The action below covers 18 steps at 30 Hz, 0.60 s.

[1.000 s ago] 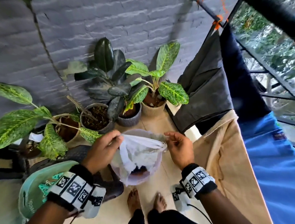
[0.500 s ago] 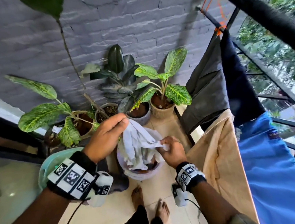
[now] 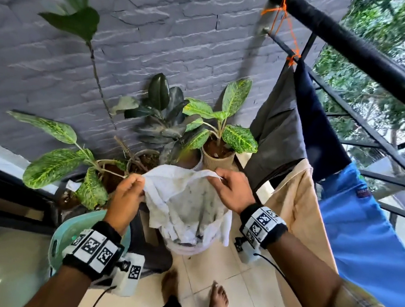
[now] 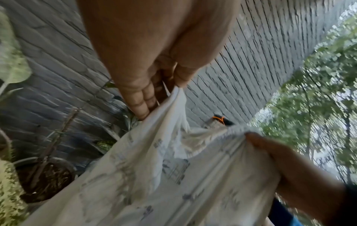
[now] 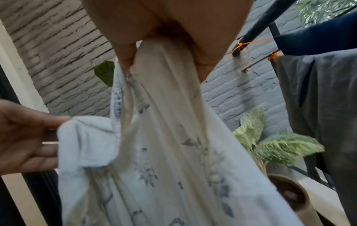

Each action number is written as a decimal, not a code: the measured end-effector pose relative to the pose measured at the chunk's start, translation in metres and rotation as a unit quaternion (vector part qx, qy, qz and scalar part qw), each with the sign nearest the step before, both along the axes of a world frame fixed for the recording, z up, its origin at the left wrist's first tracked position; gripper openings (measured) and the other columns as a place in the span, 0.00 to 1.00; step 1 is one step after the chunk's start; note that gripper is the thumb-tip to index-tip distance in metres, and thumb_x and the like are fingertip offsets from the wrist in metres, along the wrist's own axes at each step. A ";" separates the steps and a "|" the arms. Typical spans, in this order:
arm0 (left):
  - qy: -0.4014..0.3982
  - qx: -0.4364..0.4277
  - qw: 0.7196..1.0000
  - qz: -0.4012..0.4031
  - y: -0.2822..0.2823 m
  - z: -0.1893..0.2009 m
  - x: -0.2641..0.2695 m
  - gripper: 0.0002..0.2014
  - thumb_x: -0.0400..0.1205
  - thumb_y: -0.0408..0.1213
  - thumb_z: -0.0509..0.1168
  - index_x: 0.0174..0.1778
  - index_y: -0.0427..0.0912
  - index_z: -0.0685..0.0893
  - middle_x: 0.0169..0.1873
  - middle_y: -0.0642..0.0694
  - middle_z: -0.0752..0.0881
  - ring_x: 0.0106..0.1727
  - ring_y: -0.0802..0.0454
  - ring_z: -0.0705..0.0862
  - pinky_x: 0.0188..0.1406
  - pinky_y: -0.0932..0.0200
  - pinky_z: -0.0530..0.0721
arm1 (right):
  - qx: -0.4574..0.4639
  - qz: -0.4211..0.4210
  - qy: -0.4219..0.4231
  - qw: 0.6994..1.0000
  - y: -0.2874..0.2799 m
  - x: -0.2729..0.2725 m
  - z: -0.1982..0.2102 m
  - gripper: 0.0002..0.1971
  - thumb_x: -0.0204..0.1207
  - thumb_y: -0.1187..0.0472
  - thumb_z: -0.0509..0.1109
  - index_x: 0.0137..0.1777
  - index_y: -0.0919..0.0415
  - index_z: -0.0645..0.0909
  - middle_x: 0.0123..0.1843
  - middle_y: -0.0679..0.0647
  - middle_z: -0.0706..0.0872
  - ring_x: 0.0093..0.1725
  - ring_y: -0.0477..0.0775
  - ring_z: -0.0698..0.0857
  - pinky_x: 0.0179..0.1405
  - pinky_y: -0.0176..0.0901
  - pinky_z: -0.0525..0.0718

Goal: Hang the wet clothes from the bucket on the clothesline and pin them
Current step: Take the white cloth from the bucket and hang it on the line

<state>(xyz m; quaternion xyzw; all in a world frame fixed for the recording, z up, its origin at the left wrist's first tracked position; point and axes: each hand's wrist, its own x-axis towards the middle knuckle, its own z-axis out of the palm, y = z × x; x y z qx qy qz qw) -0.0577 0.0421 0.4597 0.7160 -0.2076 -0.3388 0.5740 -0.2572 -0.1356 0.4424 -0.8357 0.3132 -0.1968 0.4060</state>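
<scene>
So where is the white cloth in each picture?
Head: the white cloth is in the middle, stretched between the left hand and right hand, above the bucket.
Left wrist: it fills the lower middle.
Right wrist: it hangs down the centre.
Shared landmark: the orange string on the black rail.

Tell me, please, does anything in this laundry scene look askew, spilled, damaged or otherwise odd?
Nothing stands out. The left hand and right hand each grip the top edge of the white printed cloth, its lower part hanging into the bucket. No spill shows on the floor, and the potted plants stand upright.
</scene>
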 end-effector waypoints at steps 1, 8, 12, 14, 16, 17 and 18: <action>-0.017 0.018 1.000 -0.019 -0.003 -0.008 0.004 0.10 0.85 0.41 0.61 0.39 0.47 0.81 0.44 0.39 0.81 0.50 0.45 0.81 0.55 0.47 0.79 | -0.006 0.009 -0.001 1.000 0.002 0.005 0.007 0.22 0.81 0.45 0.63 0.30 0.57 0.68 0.24 0.46 0.66 0.27 0.46 0.67 0.29 0.44 0.66; -0.092 0.081 0.978 -0.166 -0.023 -0.036 0.013 0.26 0.78 0.39 0.73 0.72 0.53 0.74 0.66 0.48 0.78 0.63 0.47 0.83 0.59 0.45 0.85 | -0.083 0.102 0.055 0.990 0.000 0.044 0.054 0.14 0.75 0.50 0.73 0.29 0.47 0.78 0.24 0.41 0.78 0.25 0.41 0.75 0.29 0.36 0.68; -0.152 0.033 0.946 -0.283 -0.037 -0.008 0.012 0.31 0.71 0.57 0.74 0.71 0.66 0.75 0.66 0.75 0.74 0.67 0.70 0.76 0.58 0.66 0.80 | -0.186 0.145 0.136 0.962 -0.002 0.064 0.061 0.09 0.70 0.50 0.75 0.41 0.56 0.90 0.35 0.51 0.90 0.35 0.55 0.87 0.35 0.39 0.79; -0.203 0.035 0.926 -0.315 -0.043 0.003 0.009 0.20 0.71 0.54 0.70 0.59 0.69 0.79 0.59 0.77 0.81 0.62 0.72 0.80 0.60 0.61 0.82 | -0.203 0.159 0.166 0.952 0.004 0.069 0.060 0.10 0.71 0.49 0.74 0.40 0.55 0.88 0.35 0.50 0.89 0.35 0.55 0.85 0.35 0.37 0.75; -0.228 0.040 0.909 -0.347 -0.047 0.010 0.009 0.14 0.74 0.49 0.68 0.55 0.66 0.83 0.53 0.66 0.87 0.57 0.64 0.85 0.60 0.51 0.85 | -0.198 0.151 0.169 0.954 0.005 0.069 0.061 0.09 0.71 0.49 0.74 0.42 0.54 0.89 0.36 0.48 0.89 0.36 0.53 0.85 0.36 0.37 0.76; -0.231 0.042 0.904 -0.356 -0.047 0.013 0.009 0.13 0.76 0.47 0.67 0.57 0.61 0.84 0.52 0.62 0.89 0.56 0.60 0.86 0.60 0.50 0.85 | -0.187 0.141 0.159 0.959 0.004 0.067 0.063 0.07 0.70 0.50 0.75 0.43 0.53 0.90 0.36 0.47 0.90 0.37 0.51 0.85 0.37 0.36 0.76; -0.242 0.041 0.900 -0.361 -0.047 0.015 0.009 0.13 0.78 0.45 0.67 0.58 0.55 0.85 0.51 0.59 0.90 0.55 0.58 0.87 0.58 0.50 0.85 | -0.179 0.133 0.150 0.963 0.004 0.065 0.064 0.06 0.70 0.52 0.77 0.43 0.52 0.90 0.36 0.46 0.89 0.36 0.50 0.83 0.38 0.34 0.73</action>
